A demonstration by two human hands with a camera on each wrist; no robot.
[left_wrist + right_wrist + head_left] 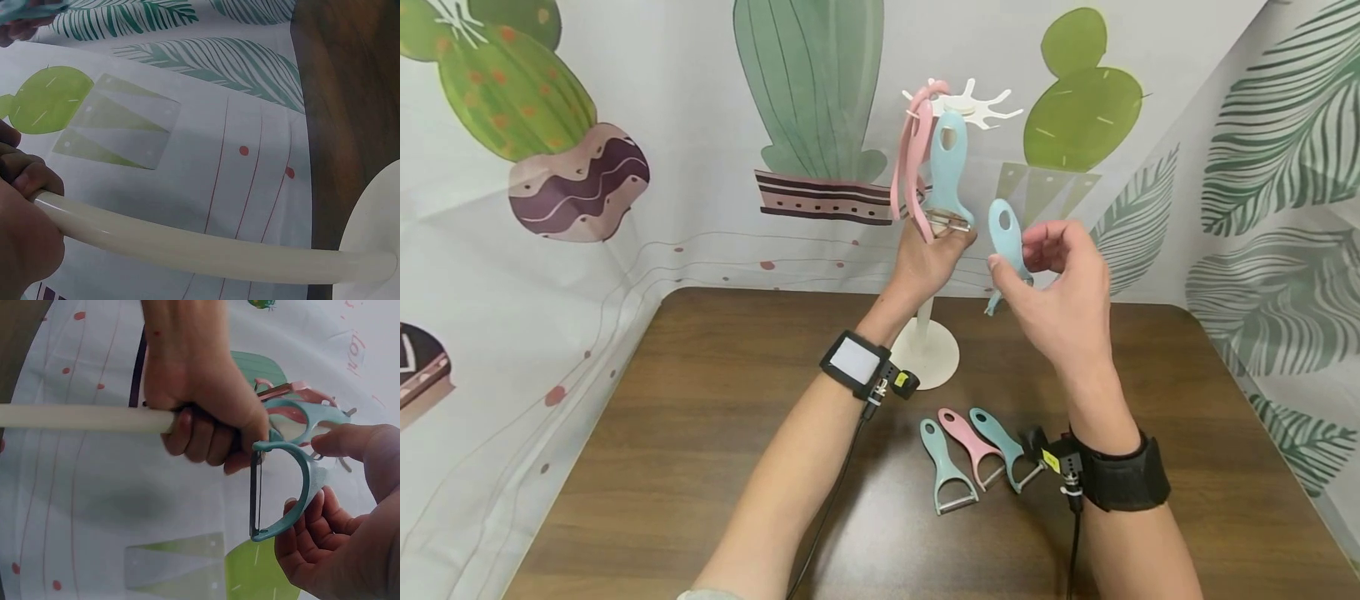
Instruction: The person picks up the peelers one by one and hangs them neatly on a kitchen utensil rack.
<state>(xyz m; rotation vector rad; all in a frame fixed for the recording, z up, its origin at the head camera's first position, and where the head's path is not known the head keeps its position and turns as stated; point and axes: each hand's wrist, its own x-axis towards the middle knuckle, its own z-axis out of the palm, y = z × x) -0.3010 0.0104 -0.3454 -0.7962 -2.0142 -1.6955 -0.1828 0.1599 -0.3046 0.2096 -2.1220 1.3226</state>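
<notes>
My left hand grips the upper part of the cream pole of a stand, its fingers wrapped round it in the right wrist view. Just above this hand, pink peelers and a light blue peeler hang from the white branched hooks at the stand's top. To the right of the stand, my right hand pinches another light blue peeler between thumb and fingers. This peeler's holed handle end points up, and its blade end faces down.
Below the stand's round base, a green peeler, a pink peeler and a teal peeler lie side by side on the brown wooden table. A cactus-print cloth hangs behind the table.
</notes>
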